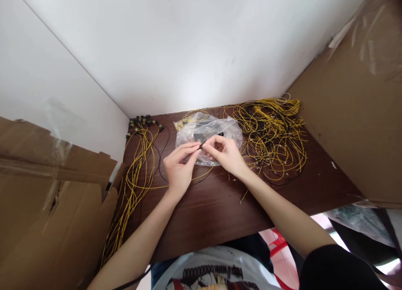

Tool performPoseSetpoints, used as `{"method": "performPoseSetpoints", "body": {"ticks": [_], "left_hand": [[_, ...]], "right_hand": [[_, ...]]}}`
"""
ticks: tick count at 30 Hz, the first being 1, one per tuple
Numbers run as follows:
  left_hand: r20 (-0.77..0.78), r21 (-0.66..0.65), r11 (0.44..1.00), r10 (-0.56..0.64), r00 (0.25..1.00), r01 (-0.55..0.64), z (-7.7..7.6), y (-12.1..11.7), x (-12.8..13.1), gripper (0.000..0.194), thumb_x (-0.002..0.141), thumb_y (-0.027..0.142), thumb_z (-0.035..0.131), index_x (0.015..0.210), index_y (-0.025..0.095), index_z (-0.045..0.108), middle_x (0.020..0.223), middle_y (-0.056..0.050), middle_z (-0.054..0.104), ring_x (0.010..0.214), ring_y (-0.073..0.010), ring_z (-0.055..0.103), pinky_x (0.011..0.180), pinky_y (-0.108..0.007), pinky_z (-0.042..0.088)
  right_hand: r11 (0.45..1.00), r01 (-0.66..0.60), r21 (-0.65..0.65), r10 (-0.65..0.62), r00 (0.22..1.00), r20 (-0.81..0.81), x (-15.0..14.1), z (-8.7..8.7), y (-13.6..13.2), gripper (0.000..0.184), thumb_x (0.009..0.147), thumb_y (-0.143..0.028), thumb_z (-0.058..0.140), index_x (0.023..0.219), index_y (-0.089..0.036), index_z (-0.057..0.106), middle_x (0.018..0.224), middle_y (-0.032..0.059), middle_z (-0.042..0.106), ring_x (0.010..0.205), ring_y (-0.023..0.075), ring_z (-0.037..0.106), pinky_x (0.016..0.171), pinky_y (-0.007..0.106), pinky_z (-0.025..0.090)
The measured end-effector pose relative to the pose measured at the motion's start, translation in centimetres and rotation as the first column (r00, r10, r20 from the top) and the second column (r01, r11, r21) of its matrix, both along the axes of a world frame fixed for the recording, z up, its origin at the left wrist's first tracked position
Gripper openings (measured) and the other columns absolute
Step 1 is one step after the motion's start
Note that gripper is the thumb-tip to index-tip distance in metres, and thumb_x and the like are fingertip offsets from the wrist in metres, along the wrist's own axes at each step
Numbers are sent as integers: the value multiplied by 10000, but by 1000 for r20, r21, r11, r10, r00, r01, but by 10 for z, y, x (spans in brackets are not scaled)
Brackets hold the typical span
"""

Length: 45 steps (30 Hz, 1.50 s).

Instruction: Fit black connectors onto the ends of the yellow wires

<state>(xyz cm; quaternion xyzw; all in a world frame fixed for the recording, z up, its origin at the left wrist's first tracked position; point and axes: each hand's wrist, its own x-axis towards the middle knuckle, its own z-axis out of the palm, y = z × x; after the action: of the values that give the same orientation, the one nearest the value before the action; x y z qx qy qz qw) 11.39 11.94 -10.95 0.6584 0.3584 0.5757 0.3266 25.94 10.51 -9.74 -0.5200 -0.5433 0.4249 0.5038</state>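
Observation:
Over the front of a clear plastic bag (230, 128), my two hands come together fingertip to fingertip. My left hand (179, 166) pinches a small black part (201, 146), mostly covered by the fingers. Thumb and forefinger of my right hand (226, 155) are closed at the other end of the same part. A thin yellow wire (158, 187) runs from the left, passes behind my left wrist and shows again below the fingertips. Dark pieces show inside the bag, but their exact kind is hard to make out.
A large tangle of yellow and black wires (266, 135) covers the table's back right. At left, yellow wires (138, 168) with black ends (144, 121) hang over the front edge. Cardboard (351, 114) walls the right side, more cardboard (56, 206) the left; a white wall (194, 51) stands behind.

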Motion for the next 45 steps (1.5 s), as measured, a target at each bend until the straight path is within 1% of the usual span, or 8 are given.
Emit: {"method": "performPoseSetpoints", "body": {"ticks": [9, 15, 21, 23, 25, 29, 32, 45], "left_hand": [[-40, 43, 999, -1, 999, 3, -1, 0, -1, 148, 742, 135, 669, 856, 212, 725, 904, -38, 722, 845, -169, 679, 802, -335, 563], [-106, 169, 986, 23, 994, -5, 0, -1, 0, 152, 752, 105, 654, 841, 208, 721, 899, -33, 724, 832, -156, 678, 795, -315, 555], [-128, 232, 973, 49, 991, -18, -1, -2, 1, 143, 761, 92, 639, 820, 197, 715, 878, -35, 723, 815, -154, 679, 772, -309, 555], [-128, 231, 973, 54, 990, -23, -1, -2, 1, 141, 760, 94, 640, 820, 197, 715, 877, -34, 723, 813, -154, 679, 772, -309, 554], [-121, 224, 974, 57, 991, -29, -1, -2, 1, 145, 753, 89, 647, 825, 194, 716, 880, -37, 723, 811, -152, 679, 773, -307, 553], [-87, 185, 982, 60, 994, -43, 0, -2, 2, 155, 742, 85, 659, 837, 193, 717, 895, -42, 722, 821, -154, 676, 781, -313, 551], [-71, 153, 987, 53, 996, -42, 1, -2, 1, 150, 738, 91, 665, 837, 190, 719, 893, -45, 722, 821, -157, 676, 786, -316, 550], [-105, 139, 990, 12, 994, 2, -2, 0, -1, 130, 750, 115, 660, 832, 200, 715, 887, -35, 723, 819, -151, 676, 785, -314, 555]], "right_hand": [[998, 15, 58, -22, 993, 115, 1, 0, -1, 181, 784, -312, 585, 719, -143, 592, 645, 7, 581, 550, 93, 486, 515, 221, 392], [999, 40, 31, -44, 992, 120, -2, 0, -3, 170, 775, -292, 581, 696, -141, 588, 627, 11, 599, 532, 96, 502, 515, 227, 396], [972, 135, 195, -187, 942, 280, -10, 4, -11, 145, 771, -231, 568, 651, -152, 584, 644, 13, 607, 549, 99, 501, 524, 230, 396], [974, 144, 177, -185, 951, 247, -12, 3, -11, 145, 770, -239, 575, 655, -152, 588, 650, 16, 613, 560, 102, 512, 536, 233, 405], [984, 144, 106, -160, 974, 157, -11, 0, -9, 146, 762, -264, 593, 672, -150, 595, 647, 17, 616, 554, 101, 518, 533, 234, 409], [995, 88, -44, -90, 995, -50, -8, -4, -3, 206, 745, -341, 626, 699, -142, 600, 588, 5, 588, 496, 88, 491, 487, 226, 398], [995, 52, -88, -63, 988, -138, -7, -3, -1, 253, 726, -382, 649, 699, -137, 592, 568, -2, 573, 474, 78, 476, 467, 217, 389], [999, 42, 8, -42, 999, -16, -6, -6, -2, 225, 770, -363, 613, 734, -141, 602, 618, 5, 577, 526, 86, 488, 501, 221, 402]]}}
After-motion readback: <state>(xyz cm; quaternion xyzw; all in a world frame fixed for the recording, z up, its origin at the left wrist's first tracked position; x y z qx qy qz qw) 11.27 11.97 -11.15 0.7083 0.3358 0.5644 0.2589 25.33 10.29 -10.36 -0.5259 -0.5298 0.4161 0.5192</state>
